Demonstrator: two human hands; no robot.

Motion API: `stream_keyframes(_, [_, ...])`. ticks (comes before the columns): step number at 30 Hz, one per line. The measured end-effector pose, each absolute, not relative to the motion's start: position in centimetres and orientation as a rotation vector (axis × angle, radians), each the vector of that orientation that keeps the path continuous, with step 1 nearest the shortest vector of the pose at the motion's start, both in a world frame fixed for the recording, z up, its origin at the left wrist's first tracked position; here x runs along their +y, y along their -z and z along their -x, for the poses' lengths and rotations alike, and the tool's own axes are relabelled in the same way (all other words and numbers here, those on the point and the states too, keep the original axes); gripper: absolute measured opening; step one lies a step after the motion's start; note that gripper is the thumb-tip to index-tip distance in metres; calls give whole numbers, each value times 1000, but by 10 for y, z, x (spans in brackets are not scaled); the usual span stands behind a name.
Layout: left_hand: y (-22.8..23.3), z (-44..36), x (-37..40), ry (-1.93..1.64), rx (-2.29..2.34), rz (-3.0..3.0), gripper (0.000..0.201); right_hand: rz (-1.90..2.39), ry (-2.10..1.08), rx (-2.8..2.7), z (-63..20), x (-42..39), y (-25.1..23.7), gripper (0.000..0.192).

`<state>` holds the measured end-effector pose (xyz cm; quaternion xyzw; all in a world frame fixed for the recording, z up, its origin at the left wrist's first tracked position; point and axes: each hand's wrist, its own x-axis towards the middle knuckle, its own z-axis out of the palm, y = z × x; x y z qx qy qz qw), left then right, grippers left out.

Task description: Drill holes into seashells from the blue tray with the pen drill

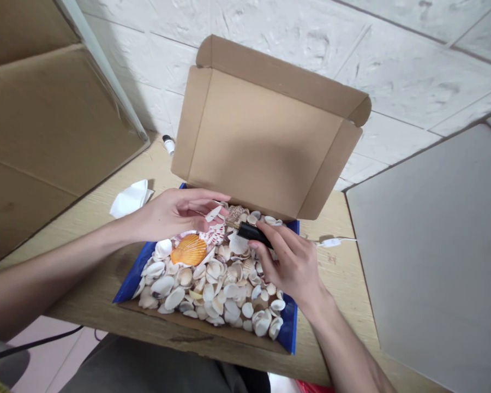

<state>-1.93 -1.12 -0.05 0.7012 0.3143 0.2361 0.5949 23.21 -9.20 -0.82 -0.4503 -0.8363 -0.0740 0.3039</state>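
Left hand (175, 213) is pinching a small shell (213, 214) over the shell-filled box (288, 333). Right hand (288, 262) is gripping a black tool (251, 233), its tip just beside that shell.

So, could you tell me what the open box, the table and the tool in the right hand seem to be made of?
The box looks like plain brown cardboard, matte, with folded flaps and creases. The table shows a pale wood-grain pattern, perhaps laminate rather than solid wood. The tool in the right hand is dark and slightly glossy, probably plastic; its tip is too small to judge.
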Motion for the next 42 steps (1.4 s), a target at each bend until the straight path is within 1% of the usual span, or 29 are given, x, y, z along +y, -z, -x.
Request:
stream_keyframes(7, [-6, 22, -10, -463, 750, -1711, 44, 1233, 239, -2191, -234, -90, 11, 28])
stream_keyframes(12, [-9, 22, -10, -455, 683, -1800, 41, 1251, 211, -2171, -235, -89, 12, 32])
stream_keyframes(22, [-11, 22, -10, -434, 745, -1852, 39, 1258, 187, -2194, -235, -88, 12, 34])
stream_keyframes(29, [-5, 23, -9, -440, 695, -1754, 38, 1282, 297, -2187, -236, -89, 14, 44])
stream_keyframes(34, [-8, 20, -11, -424, 761, -1702, 37, 1270, 378, -2182, -236, -89, 13, 39])
stream_keyframes(39, [-9, 18, -12, -465, 830, -1694, 36, 1287, 214, -2271, -233, -89, 11, 29])
stream_keyframes(42, [-6, 18, -11, -462, 864, -1716, 37, 1287, 160, -2295, -231, -89, 9, 27])
